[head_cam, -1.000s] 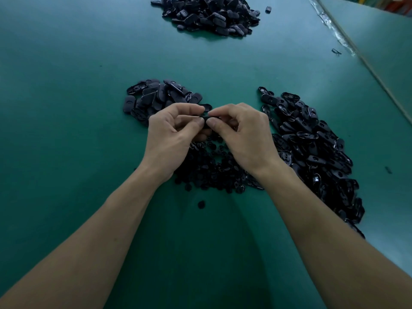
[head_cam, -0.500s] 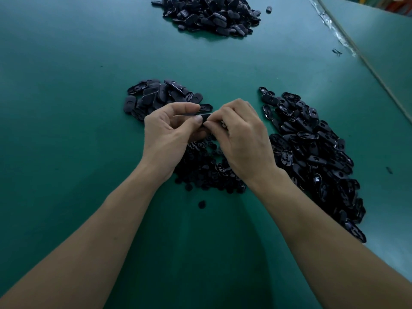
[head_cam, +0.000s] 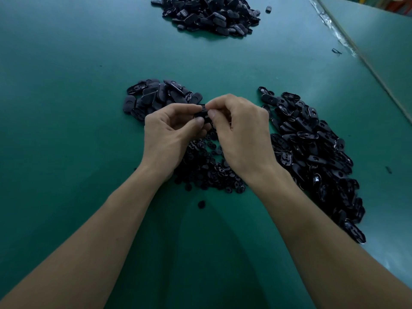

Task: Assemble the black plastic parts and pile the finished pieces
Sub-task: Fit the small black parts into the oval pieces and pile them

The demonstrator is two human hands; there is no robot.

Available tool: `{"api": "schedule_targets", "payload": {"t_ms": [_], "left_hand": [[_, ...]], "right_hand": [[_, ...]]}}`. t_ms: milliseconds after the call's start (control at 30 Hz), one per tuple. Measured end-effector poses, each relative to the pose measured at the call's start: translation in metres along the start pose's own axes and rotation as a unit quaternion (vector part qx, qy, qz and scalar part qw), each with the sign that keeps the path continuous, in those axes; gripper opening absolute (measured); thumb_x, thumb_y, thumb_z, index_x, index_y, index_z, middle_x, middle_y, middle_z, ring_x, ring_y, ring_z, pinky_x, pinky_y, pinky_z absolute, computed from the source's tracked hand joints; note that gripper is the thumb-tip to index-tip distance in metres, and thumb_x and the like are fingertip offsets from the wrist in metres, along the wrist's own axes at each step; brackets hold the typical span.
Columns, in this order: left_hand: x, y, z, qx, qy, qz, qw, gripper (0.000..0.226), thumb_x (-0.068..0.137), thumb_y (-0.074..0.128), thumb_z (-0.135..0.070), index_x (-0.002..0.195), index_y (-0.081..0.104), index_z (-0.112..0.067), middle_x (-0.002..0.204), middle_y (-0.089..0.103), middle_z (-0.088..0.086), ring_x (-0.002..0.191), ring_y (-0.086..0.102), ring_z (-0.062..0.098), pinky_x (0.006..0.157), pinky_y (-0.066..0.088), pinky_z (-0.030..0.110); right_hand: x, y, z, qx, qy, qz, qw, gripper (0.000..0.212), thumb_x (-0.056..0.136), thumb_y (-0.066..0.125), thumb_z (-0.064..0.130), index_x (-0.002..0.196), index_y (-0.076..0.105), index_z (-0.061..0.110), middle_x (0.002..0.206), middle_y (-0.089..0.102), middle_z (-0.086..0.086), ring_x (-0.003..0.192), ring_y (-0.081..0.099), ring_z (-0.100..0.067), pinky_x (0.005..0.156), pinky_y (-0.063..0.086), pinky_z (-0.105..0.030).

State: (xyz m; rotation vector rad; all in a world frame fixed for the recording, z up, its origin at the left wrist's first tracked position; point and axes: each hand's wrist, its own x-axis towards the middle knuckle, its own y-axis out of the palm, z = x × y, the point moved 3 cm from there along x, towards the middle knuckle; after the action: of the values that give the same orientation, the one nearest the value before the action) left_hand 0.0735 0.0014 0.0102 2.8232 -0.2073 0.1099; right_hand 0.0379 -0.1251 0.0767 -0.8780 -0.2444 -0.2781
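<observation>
Head view: left hand point(head_cam: 171, 134) and right hand point(head_cam: 243, 139) meet over the green bench point(head_cam: 66, 85). Left fingers point(head_cam: 196, 122) curl round a small black part point(head_cam: 201, 113); right fingers pinch its other end. Part sits above the round-piece heap point(head_cam: 207, 172), between the left pile point(head_cam: 156, 97) and right pile point(head_cam: 312, 148). Far pile point(head_cam: 211, 14) well apart.

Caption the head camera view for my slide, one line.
Left hand and right hand pinch a small black plastic part over a green table.
</observation>
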Motion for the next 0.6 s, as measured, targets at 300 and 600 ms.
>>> {"api": "schedule_targets", "payload": {"t_ms": [300,600], "left_hand": [[0.0002,-0.0008,0.001,0.006,-0.006,-0.006,1.0,0.015,0.086,0.073,0.004,0.094,0.068,-0.007,0.079,0.075,0.006,0.073,0.072,0.02,0.074,0.061,0.032],[0.0003,0.0,-0.0005,0.024,0.0,0.017,1.0,0.018,0.086,0.071,0.007,0.093,0.069,-0.01,0.077,0.076,0.0,0.073,0.073,0.013,0.072,0.061,0.028]], "right_hand": [[-0.0013,-0.0006,-0.0022,0.065,0.04,-0.003,0.997,0.013,0.089,0.072,0.009,0.098,0.08,0.015,0.082,0.069,0.01,0.076,0.067,0.0,0.073,0.047,-0.004],[-0.0031,-0.0002,-0.0067,0.08,0.076,-0.007,0.994,0.011,0.085,0.072,0.007,0.087,0.074,0.018,0.071,0.068,0.015,0.069,0.066,0.002,0.066,0.053,-0.01]]}}
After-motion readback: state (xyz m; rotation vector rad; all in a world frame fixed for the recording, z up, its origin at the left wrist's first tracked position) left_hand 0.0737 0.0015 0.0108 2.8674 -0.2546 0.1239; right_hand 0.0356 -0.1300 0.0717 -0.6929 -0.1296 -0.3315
